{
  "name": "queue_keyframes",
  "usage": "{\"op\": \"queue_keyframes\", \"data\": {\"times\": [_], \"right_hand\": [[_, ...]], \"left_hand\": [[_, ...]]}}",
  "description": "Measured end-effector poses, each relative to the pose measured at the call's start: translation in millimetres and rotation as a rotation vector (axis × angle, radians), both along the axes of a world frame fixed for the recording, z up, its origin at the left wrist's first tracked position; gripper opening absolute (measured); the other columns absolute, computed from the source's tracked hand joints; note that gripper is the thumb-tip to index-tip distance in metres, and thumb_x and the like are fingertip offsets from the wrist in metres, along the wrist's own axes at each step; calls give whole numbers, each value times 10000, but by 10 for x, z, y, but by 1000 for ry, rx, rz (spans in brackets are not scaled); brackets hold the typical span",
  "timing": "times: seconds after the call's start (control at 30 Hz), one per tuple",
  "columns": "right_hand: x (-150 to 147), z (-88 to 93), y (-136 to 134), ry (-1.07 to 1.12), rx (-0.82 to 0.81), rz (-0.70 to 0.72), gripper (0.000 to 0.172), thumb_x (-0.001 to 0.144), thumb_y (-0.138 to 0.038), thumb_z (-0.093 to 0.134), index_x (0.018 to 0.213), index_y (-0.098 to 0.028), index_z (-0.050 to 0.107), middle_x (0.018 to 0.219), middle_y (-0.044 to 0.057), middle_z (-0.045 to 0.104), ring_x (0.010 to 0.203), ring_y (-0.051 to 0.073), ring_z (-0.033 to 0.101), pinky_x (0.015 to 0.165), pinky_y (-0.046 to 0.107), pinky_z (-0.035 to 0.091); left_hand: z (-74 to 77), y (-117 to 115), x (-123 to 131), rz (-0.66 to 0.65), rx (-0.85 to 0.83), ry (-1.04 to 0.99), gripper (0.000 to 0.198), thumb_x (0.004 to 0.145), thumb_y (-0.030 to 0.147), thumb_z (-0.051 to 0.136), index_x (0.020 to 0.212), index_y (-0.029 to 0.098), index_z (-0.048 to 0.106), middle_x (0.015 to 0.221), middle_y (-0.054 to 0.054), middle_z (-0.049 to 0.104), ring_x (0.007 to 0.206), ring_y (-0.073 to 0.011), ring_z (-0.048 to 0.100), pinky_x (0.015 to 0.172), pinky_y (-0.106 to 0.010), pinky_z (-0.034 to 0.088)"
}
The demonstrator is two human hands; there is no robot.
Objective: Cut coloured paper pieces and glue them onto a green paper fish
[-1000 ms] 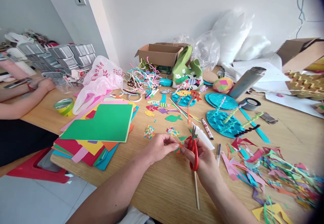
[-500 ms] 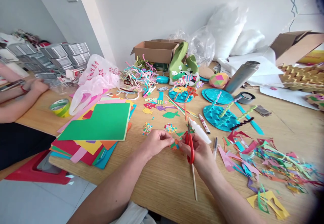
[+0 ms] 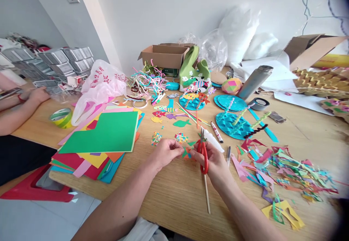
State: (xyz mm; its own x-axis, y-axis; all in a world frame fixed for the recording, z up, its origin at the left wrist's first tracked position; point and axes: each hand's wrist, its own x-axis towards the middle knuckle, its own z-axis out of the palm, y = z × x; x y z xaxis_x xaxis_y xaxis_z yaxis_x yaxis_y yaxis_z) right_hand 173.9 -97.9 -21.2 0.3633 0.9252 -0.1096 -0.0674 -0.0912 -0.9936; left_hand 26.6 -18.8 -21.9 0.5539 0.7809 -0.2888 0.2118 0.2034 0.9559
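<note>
In my right hand (image 3: pixel 215 158) is a pair of scissors (image 3: pixel 204 157) with red handles, its blades pointing away from me. The thumb and forefinger of that hand are pinched together in front of the handles; whether they also grip a paper bit is unclear. My left hand (image 3: pixel 169 151) faces it with fingertips pressed together, and anything in them is too small to make out. Small green and orange paper scraps (image 3: pixel 187 153) lie on the table between the hands. Just beyond are two piles of tiny confetti, one being the left confetti pile (image 3: pixel 156 138). A wooden stick (image 3: pixel 207 197) lies below the scissors.
Coloured paper sheets (image 3: pixel 109 132) are stacked left, near yellow tape (image 3: pixel 60 118). Paper fish, including a green fish (image 3: pixel 181 123), lie ahead. Blue decorated discs (image 3: pixel 234 124), a marker (image 3: pixel 217 132) and paper offcuts (image 3: pixel 289 172) are right. Another person's hand (image 3: pixel 39 95) rests far left.
The view has shifted slightly, so most things sit a little further left. Both hands keep nearly the same pose, and the scissors stay in the right hand.
</note>
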Motion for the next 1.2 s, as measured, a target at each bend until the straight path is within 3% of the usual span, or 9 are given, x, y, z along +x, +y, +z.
{"op": "queue_keyframes", "data": {"times": [0.13,0.27,0.63,0.9,1.2], "right_hand": [[-18,15,12,13,-23,20,436,458,-430,867,686,-211,567,636,-11,584,567,150,527,524,276,433],[-13,-6,14,-2,-3,10,420,490,-450,847,733,-215,598,629,-10,590,539,148,518,499,278,429],[-23,25,5,-14,21,9,378,517,-432,828,700,-210,582,632,-11,589,545,141,523,492,262,421],[-26,15,-4,-21,-3,28,402,535,-463,812,733,-210,570,618,-27,556,494,111,447,481,254,389],[-20,0,0,9,7,29,441,497,-470,841,735,-203,583,680,0,595,587,146,523,558,277,440]], "left_hand": [[10,-8,5,0,9,-18,224,645,351,677,670,139,610,600,5,571,562,-109,485,560,-246,350],[32,-28,4,-30,-29,-26,258,679,399,656,692,146,604,623,5,581,588,-118,515,568,-245,358],[16,-44,13,-41,29,-33,178,656,312,654,650,144,596,599,11,558,577,-107,481,564,-235,335],[-6,-41,-3,-104,56,-13,280,670,401,681,643,146,568,581,32,486,561,-94,419,534,-233,287],[-19,-45,1,-112,30,19,294,638,395,704,605,150,544,557,36,468,550,-96,411,529,-239,286]]}}
